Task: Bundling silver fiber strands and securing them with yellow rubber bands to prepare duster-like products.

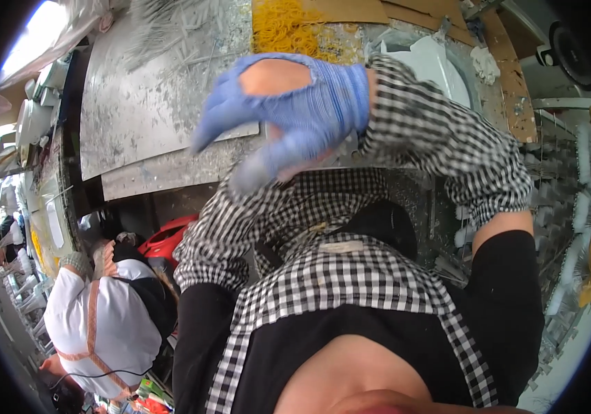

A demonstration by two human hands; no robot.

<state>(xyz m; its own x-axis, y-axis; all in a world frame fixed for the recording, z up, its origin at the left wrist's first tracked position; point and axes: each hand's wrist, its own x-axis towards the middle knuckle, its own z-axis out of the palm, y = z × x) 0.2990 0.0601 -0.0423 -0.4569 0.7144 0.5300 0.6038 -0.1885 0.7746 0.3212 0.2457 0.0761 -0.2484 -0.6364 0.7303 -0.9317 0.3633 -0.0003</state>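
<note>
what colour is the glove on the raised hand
Blue, with a torn hole on the back; the glove shows in the head view.

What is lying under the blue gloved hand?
Under the blue gloved hand lies the grey metal worktable, with yellow rubber bands just beyond. The glove covers the spot directly beneath.

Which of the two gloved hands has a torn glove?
The upper blue-gloved hand, on the arm from the right: a large tear bares its back. The other hand, below, is motion-blurred, with no visible tear.
</note>
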